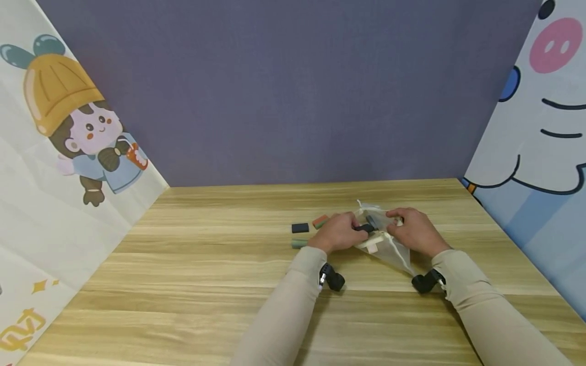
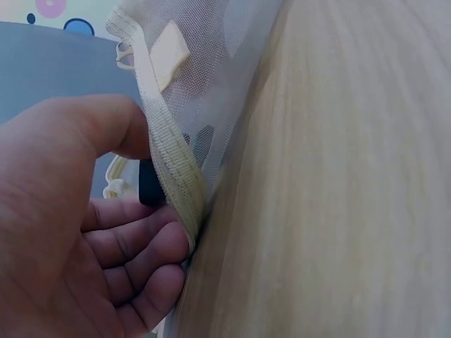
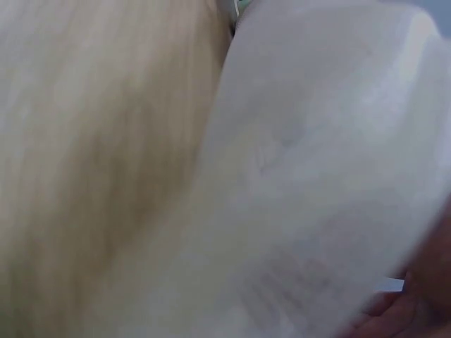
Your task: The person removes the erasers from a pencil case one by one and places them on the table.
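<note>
A whitish mesh zip pouch [image 1: 391, 251] lies on the table with its mouth spread between the two hands. My left hand [image 1: 339, 233] is at the left side of the mouth, pinching a small dark block [image 1: 364, 228] between thumb and fingers. In the left wrist view the block [image 2: 148, 184] sits just behind the cream zipper edge [image 2: 169, 144], partly hidden by it. My right hand [image 1: 417, 231] grips the opposite edge of the pouch. Blurred mesh [image 3: 303, 141] fills much of the right wrist view. Something dark shows inside the pouch, its kind unclear.
Left of the pouch lie a black rectangular block [image 1: 299, 227], a red and green block [image 1: 320, 221] and a green piece [image 1: 299, 244], the last two partly behind the left hand. The wooden table [image 1: 183, 264] meets a grey-blue panel [image 1: 293, 91] at the back.
</note>
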Tool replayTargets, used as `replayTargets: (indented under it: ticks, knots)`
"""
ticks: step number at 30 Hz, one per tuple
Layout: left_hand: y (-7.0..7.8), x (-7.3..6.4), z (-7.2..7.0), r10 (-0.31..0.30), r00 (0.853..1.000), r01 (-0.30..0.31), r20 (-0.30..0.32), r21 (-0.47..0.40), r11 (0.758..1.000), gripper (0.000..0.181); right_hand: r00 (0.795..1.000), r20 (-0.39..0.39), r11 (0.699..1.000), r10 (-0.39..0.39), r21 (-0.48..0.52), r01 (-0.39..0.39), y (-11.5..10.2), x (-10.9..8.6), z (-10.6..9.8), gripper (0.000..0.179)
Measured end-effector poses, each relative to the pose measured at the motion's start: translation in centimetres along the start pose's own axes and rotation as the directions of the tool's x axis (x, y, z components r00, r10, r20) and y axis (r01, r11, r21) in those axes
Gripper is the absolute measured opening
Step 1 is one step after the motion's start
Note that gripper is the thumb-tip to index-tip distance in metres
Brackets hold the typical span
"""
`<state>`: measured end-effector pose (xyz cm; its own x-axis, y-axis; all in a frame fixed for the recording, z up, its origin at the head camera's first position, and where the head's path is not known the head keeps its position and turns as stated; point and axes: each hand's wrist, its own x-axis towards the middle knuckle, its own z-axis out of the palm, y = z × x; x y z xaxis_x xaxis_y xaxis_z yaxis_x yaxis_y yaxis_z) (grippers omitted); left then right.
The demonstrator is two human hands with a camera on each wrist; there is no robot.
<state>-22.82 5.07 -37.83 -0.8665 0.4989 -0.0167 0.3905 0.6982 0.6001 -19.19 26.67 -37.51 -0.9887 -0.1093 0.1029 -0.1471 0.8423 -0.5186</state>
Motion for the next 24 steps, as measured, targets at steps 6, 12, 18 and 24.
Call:
replayTargets:
  ticks: [6,12,18,24]
  knots:
    - [0.3,-0.2,-0.2,-0.020,0.999,0.021,-0.025,0.007,1.000,0.027,1.000,0.002,1.000,0.002,0.008,-0.002,0.1,0.0,0.0,0.040]
    - [0.8,-0.5,-0.4,-0.021,0.999,0.023,-0.041,0.059,0.998,0.029,1.000,-0.001,1.000,-0.001,0.007,0.001,0.0,-0.1,0.0,0.039]
    - [1.1,-0.9,-0.5,0.001,0.998,0.005,-0.059,0.096,0.995,0.029,1.000,0.000,1.000,0.001,0.006,-0.001,0.0,0.0,-0.1,0.040]
    - [1.0,-0.9,-0.5,-0.004,0.999,0.008,-0.052,0.081,0.997,0.032,1.000,0.010,1.000,0.006,0.009,-0.006,0.0,-0.1,-0.1,0.039]
